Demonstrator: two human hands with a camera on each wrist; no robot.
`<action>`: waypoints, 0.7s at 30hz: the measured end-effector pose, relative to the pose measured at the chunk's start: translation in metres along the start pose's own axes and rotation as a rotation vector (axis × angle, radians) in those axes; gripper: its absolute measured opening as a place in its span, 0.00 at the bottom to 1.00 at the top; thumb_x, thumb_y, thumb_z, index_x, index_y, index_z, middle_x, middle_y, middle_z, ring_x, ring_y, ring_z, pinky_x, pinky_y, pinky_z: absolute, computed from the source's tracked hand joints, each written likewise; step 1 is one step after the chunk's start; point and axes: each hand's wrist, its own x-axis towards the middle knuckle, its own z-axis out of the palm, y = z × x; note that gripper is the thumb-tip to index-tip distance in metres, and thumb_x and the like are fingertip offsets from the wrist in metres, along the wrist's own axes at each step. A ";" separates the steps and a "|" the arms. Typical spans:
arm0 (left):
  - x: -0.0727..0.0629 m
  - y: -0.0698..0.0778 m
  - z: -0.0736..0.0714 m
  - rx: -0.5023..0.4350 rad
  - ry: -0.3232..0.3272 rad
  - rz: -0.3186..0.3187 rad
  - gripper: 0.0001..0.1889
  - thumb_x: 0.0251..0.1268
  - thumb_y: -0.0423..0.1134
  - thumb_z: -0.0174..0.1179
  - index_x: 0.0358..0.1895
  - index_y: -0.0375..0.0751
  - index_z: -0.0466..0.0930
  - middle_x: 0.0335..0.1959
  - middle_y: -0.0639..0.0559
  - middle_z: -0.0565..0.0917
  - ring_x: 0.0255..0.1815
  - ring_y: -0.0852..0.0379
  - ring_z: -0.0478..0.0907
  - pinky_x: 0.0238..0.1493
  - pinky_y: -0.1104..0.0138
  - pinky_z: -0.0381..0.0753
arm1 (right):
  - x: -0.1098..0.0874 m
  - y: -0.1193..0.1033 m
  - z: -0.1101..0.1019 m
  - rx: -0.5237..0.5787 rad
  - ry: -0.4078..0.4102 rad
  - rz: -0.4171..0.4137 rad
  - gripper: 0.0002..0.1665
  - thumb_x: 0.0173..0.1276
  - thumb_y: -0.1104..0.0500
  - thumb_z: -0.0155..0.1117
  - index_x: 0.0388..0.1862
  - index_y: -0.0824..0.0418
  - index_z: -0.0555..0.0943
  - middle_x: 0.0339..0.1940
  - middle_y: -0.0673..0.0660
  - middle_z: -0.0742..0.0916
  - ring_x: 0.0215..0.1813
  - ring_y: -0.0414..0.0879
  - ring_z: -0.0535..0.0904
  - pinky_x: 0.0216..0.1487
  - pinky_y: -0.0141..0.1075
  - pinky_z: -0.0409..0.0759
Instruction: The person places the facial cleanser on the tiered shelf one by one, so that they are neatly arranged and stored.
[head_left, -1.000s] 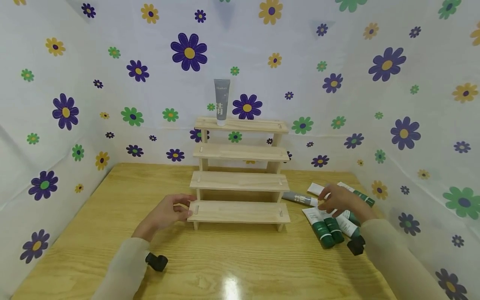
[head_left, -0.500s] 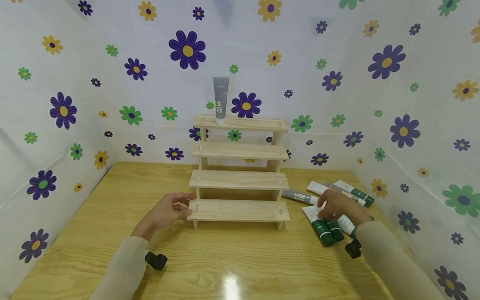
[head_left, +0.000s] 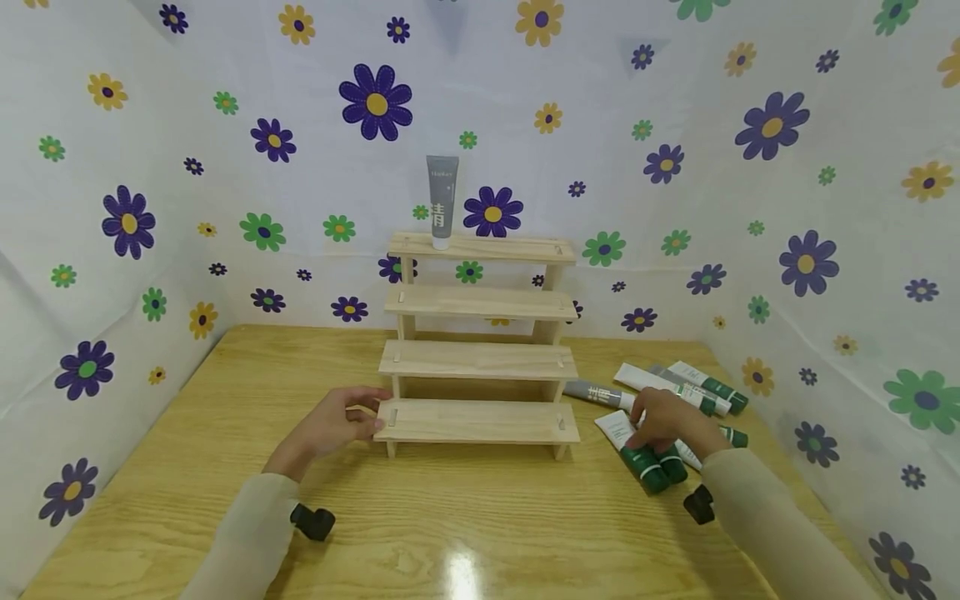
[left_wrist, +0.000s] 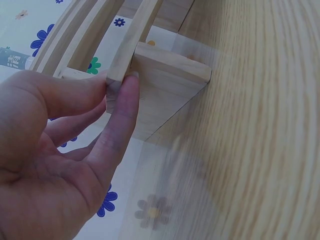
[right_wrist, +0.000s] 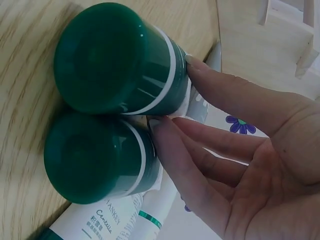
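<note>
A four-step wooden display rack (head_left: 476, 421) stands on the table. My left hand (head_left: 333, 425) holds the left end of its lowest shelf; in the left wrist view thumb and finger pinch the shelf's end (left_wrist: 116, 82). On the right, my right hand (head_left: 670, 421) is over several squeeze tubes. Its thumb and forefinger pinch a white-and-green squeeze tube (head_left: 647, 471), whose green cap (right_wrist: 97, 60) fills the upper part of the right wrist view. A second green-capped tube (right_wrist: 82, 157) lies right against it. One grey tube (head_left: 442, 200) is upright on the top shelf, left side.
Another grey tube (head_left: 596, 392) lies by the rack's right side. More white-and-green tubes (head_left: 708, 386) are heaped behind the right hand. Flower-printed cloth (head_left: 300, 167) walls in the table (head_left: 435, 525) at the back and both sides.
My right hand has come down onto the tubes and closed its thumb and finger on one, which has shifted slightly left. The left hand keeps its hold on the rack.
</note>
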 end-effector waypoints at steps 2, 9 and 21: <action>0.000 0.001 0.000 0.002 0.001 0.000 0.25 0.73 0.29 0.62 0.70 0.33 0.73 0.60 0.32 0.78 0.47 0.53 0.85 0.47 0.60 0.90 | -0.001 -0.001 0.000 -0.010 -0.007 0.004 0.23 0.59 0.61 0.80 0.46 0.71 0.80 0.41 0.65 0.85 0.33 0.47 0.86 0.36 0.40 0.90; 0.000 0.001 0.000 -0.005 0.003 0.007 0.25 0.72 0.28 0.62 0.70 0.32 0.73 0.60 0.31 0.78 0.46 0.53 0.85 0.45 0.62 0.90 | -0.001 -0.002 0.001 0.018 -0.037 0.013 0.21 0.60 0.60 0.80 0.41 0.69 0.77 0.36 0.63 0.85 0.30 0.48 0.87 0.34 0.41 0.89; 0.000 0.002 0.000 0.001 0.001 -0.006 0.25 0.72 0.28 0.62 0.70 0.33 0.73 0.61 0.32 0.78 0.46 0.53 0.85 0.46 0.62 0.90 | -0.002 -0.006 0.008 0.017 -0.040 0.014 0.21 0.61 0.61 0.78 0.44 0.68 0.77 0.40 0.63 0.81 0.29 0.49 0.86 0.29 0.39 0.88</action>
